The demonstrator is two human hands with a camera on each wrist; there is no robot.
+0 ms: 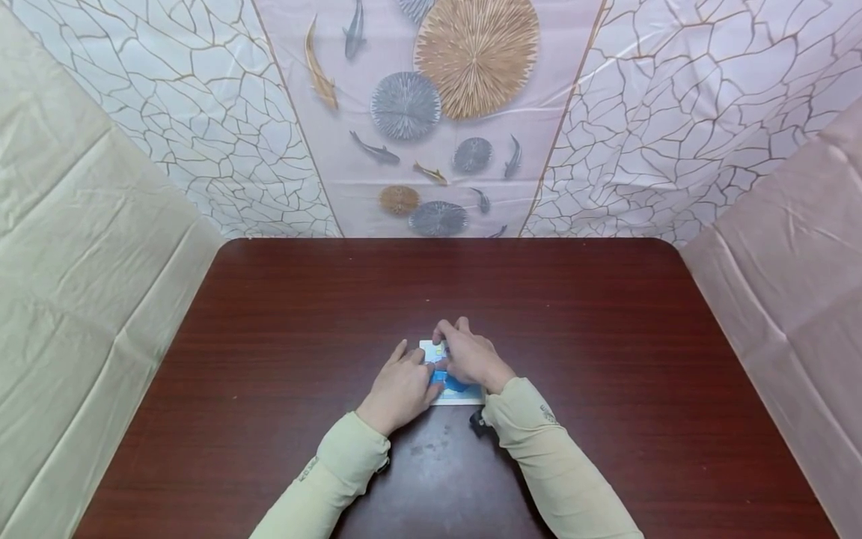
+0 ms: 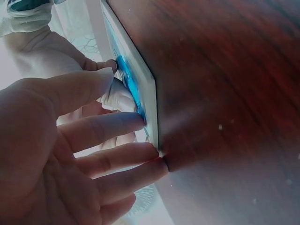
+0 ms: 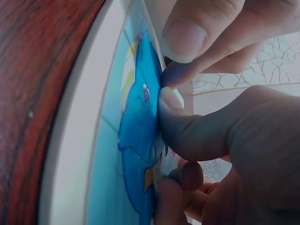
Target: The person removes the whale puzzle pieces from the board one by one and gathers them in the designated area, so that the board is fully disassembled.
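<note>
A flat puzzle board [image 1: 456, 402] with a pale rim lies on the table under both hands. Its picture, a blue cartoon dolphin [image 3: 133, 129] crossed by thin seams, shows best in the right wrist view. My left hand [image 1: 399, 389] reaches over the board's left side; in the left wrist view its fingers [image 2: 119, 152] extend nearly straight, fingertips at the rim and picture. Bent over the upper right part is my right hand [image 1: 474, 358], its thumb [image 3: 187, 129] against the picture and other fingers curled. I cannot tell whether it pinches a piece.
The dark red-brown table [image 1: 303, 299] has rounded far corners. Patterned cloth [image 1: 431, 165] hangs behind it, and plain pale cloth [image 1: 101, 299] stands along both sides. A black wrist device [image 1: 478, 423] shows below the right sleeve.
</note>
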